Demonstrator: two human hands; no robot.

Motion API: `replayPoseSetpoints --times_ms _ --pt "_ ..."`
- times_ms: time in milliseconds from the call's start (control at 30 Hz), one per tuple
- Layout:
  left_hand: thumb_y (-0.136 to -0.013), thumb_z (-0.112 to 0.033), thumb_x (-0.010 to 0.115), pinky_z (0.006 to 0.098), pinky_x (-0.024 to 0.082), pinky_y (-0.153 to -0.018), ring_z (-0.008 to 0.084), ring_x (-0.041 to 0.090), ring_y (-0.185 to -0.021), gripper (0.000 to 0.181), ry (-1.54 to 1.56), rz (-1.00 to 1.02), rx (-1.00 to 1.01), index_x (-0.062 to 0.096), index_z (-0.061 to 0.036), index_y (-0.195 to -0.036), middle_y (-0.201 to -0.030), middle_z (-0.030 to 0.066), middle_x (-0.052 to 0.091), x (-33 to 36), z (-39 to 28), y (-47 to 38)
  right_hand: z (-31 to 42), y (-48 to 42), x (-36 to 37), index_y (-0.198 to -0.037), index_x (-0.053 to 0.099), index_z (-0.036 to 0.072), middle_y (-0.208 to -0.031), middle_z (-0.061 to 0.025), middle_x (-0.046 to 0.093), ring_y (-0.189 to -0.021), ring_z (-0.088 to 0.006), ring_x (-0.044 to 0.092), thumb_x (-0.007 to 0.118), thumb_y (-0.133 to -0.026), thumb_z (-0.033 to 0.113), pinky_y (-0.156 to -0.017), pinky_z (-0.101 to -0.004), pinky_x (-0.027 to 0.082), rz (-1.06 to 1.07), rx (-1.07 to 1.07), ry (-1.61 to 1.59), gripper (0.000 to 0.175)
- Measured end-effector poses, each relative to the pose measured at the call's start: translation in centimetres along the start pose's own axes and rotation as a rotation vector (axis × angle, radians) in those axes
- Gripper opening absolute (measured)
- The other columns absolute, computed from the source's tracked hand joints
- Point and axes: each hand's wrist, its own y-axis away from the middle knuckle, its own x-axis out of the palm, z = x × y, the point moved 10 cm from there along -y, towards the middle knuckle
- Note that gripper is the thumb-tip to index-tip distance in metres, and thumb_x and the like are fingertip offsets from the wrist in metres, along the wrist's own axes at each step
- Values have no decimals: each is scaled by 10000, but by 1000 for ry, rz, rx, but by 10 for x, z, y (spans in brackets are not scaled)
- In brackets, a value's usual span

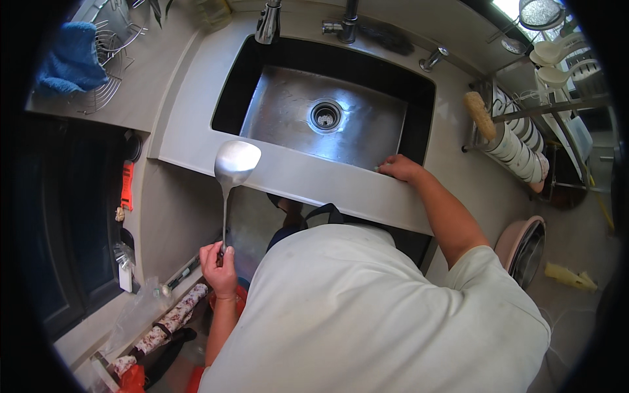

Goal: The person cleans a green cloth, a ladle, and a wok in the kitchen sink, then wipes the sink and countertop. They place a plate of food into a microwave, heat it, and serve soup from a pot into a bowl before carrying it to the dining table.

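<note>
My left hand [219, 269] grips the handle of a metal wok spatula [237, 162]. The spatula stands upright in the picture, its broad blade over the front edge of the sink counter. At the sink's front right corner, my right hand [400, 168] rests by the rim, with a small pale thing just at its fingertips; whether the fingers hold it cannot be told. The stainless steel sink [290, 105] lies before me, its round drain [326, 116] near the middle. A metal faucet head [268, 24] hangs over the sink's back left edge.
Right of the sink stands a rack with stacked bowls [516, 152] and hanging utensils, beside a pink basin [506, 240]. A blue cloth [73, 59] hangs on a wire rack at the back left. A floral umbrella [174, 314] and a plastic bag [140, 309] are at the lower left.
</note>
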Motion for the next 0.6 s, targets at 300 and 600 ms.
replayPoseSetpoints --times_ms 300,600 --pt "-863 -37 798 313 483 -678 211 587 -800 232 -147 -85 69 722 25 -1073 -984 108 602 -10 -5 45 3 -12 -4 -1177 770 56 -1056 -79 767 -979 -171 689 834 -889 265 -943 -339 561 -63 -176 -289 362" --pt "-861 -33 786 271 448 -603 127 545 -717 218 -50 -131 -39 726 34 -1059 -977 60 593 -18 2 24 289 -70 -133 -1260 718 8 -981 -137 727 -818 -258 716 750 -894 228 -640 -432 650 -636 -621 -966 428"
